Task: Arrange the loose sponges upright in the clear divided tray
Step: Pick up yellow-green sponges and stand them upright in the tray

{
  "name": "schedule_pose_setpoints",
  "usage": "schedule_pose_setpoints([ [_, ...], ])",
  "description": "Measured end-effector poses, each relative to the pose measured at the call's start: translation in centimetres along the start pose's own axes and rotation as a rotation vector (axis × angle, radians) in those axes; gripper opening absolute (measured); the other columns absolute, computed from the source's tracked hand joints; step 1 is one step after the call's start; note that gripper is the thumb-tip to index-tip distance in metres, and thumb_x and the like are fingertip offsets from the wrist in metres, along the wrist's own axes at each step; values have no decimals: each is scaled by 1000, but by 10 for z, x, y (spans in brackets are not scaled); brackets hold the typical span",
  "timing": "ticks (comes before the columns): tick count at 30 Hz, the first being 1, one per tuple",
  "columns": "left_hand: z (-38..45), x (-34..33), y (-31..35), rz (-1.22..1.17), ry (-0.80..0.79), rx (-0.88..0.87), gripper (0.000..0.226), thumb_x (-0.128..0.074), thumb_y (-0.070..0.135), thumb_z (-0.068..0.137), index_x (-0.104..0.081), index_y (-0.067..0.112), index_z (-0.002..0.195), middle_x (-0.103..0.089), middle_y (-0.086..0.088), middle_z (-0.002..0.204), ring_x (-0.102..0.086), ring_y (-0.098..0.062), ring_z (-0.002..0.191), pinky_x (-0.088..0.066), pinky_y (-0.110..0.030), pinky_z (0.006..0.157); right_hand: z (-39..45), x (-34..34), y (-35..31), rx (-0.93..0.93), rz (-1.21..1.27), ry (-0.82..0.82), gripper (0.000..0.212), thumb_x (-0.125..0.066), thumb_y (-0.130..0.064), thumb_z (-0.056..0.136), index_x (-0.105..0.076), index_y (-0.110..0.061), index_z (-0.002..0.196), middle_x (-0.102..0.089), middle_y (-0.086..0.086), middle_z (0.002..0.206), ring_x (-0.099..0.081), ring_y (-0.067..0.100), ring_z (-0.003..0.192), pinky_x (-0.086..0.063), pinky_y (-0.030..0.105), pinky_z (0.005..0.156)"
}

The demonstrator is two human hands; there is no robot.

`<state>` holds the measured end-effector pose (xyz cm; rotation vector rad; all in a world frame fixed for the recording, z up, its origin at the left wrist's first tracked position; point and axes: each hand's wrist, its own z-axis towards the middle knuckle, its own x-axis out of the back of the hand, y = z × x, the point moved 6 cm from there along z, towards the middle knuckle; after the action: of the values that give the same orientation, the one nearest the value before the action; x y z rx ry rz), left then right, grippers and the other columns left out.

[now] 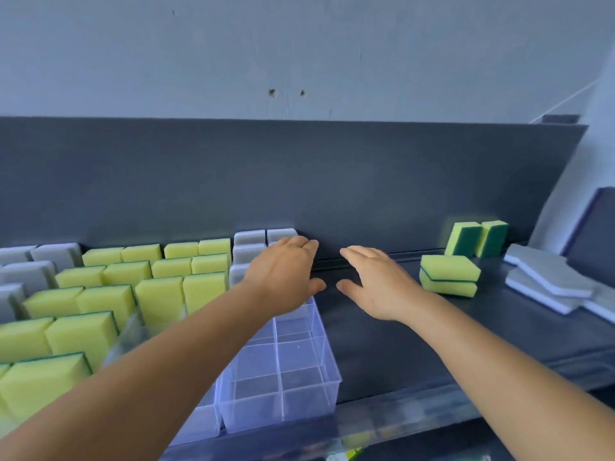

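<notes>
A clear divided tray (327, 377) lies on a dark shelf, its near right compartments bare. Grey sponges (249, 246) stand upright at its far end. To the left, several yellow-green sponges (159, 296) stand upright in rows. My left hand (286, 274) hovers over the tray's far part, fingers spread, holding nothing. My right hand (376, 281) hovers over the shelf just right of the tray, also empty with fingers apart. Two loose yellow sponges (447, 276) lie stacked flat to the right. Two more yellow sponges (476, 239) stand against the back panel.
A pile of flat grey sponges (549, 281) lies at the far right. More grey upright sponges (26, 274) stand at the far left. A dark back panel (299, 181) closes the shelf behind. The shelf's front edge (416, 414) runs below the tray.
</notes>
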<state>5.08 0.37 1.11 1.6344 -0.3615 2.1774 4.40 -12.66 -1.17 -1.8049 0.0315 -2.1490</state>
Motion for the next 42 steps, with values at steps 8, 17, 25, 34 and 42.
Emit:
schedule_pose_setpoints([
  [8,38,-27,77,-10,-44,-71,56,-50,46,92,-42,12,135,-47,-3,139,-42,-23,129,-36,-35,107,-21,20,89,-117,-38,8,62,-46,-39,96,-23,-19,150,-21,-4,158,-16,16,145,-16,29,116],
  [17,101,-81,156,-35,-157,-40,60,-47,46,94,-33,14,143,-40,-2,146,-37,-22,134,-35,-35,107,-18,34,203,-181,-55,-47,54,-42,-30,98,-26,-17,148,-23,-2,156,-19,20,144,-20,33,116],
  [25,127,-126,176,-63,-258,98,57,-47,44,94,-36,14,141,-41,-3,144,-36,-23,134,-36,-36,104,9,21,256,-185,23,-118,54,-37,-26,100,-19,-21,150,-18,-3,158,-18,20,145,-20,34,116],
  [34,131,-146,163,-262,-237,332,28,-51,42,91,-50,14,97,-54,-6,110,-50,-24,107,-46,-37,80,20,3,261,-200,52,-118,54,-62,-42,83,-44,-24,129,-48,3,130,-44,25,120,-42,37,95],
  [42,122,-126,148,-753,65,566,52,-69,31,82,-50,14,127,-51,0,124,-53,-15,102,-38,-21,81,15,0,242,-229,335,-98,47,-71,-46,76,-43,-17,102,-48,-5,92,-48,15,77,-35,27,57],
])
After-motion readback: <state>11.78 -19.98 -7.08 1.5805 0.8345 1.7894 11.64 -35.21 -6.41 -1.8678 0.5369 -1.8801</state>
